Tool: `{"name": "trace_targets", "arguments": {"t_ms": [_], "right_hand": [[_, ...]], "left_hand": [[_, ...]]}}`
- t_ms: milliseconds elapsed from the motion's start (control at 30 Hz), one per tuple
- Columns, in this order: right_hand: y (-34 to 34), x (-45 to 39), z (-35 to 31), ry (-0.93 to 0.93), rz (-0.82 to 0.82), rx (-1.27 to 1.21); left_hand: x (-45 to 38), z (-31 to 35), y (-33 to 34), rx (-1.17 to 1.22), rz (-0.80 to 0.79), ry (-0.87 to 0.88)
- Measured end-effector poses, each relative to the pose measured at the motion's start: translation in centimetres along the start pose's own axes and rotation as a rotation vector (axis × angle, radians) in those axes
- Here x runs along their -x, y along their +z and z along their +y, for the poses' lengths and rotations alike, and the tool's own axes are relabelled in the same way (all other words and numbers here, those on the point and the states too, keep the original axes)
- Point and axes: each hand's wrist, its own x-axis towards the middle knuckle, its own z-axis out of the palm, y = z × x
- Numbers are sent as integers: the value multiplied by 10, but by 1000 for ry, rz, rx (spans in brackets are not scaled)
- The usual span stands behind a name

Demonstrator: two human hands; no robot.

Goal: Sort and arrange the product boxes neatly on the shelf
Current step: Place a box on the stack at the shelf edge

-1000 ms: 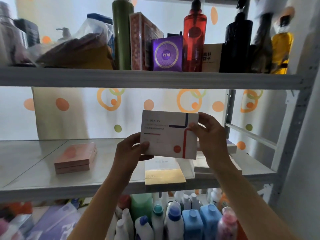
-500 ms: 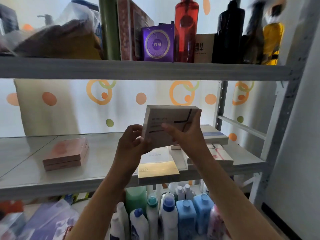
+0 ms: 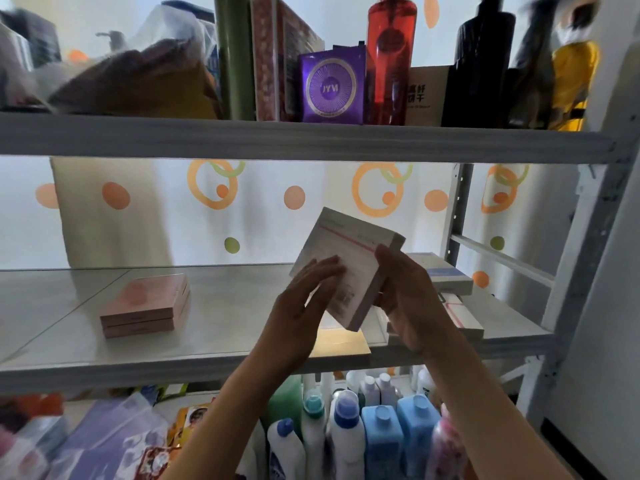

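Two hands: both up at the middle shelf [image 3: 207, 341], working one white box [image 3: 349, 268] held in the air above its front edge.
White box: tilted, one corner up and to the left, the back face with small print and a barcode turned toward the camera, a thin red line running along its upper part.
Right hand [image 3: 412, 299]: wrapped around the box's right edge, thumb on the near face, the other fingers hidden behind, a firm grasp.
Left hand [image 3: 301, 306]: fingers straight and spread, fingertips [image 3: 329, 268] laid flat against the box's lower left face, pressing rather than curling round it; blurred.
Pink boxes [image 3: 145, 310]: two flat ones, stacked, lying on the left part of the middle shelf, well apart from the hands.
Right-side pile: white boxes [image 3: 446, 275] stacked flat on the shelf just behind the right hand, the top one with a blue band.
Yellow box [image 3: 343, 344]: flat at the shelf's front edge, directly under the held box, partly covered by the left wrist.
Upper shelf: purple box [image 3: 332, 88] upright, a red bottle [image 3: 391, 60] just beside it, black and yellow bottles further right.
Below: blue and white bottles [image 3: 381, 438] crowded together under the forearms.
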Motion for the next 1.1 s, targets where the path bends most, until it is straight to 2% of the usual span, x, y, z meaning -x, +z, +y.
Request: {"name": "trace_targets", "arguments": {"t_ms": [133,300,633,867,967,1100], "right_hand": [[-11,3,3,39,-5,-13],[-23,2,3,103,32,-22],[-23,-1,7,130,48,-9],[-25,0,7,135,82,-16],[-26,0,10,120,113,61],[-25,1,15,80,149,187]], "left_hand": [[-10,-18,-12,-107,35,-19],[-12,-11,-26,76,159,-278],[-4,-3,-26,226,151,-200],[-1,-7,-28,226,22,-198],[1,-10,-28,222,-14,-214],[0,-16,-30,181,27,-206]]}}
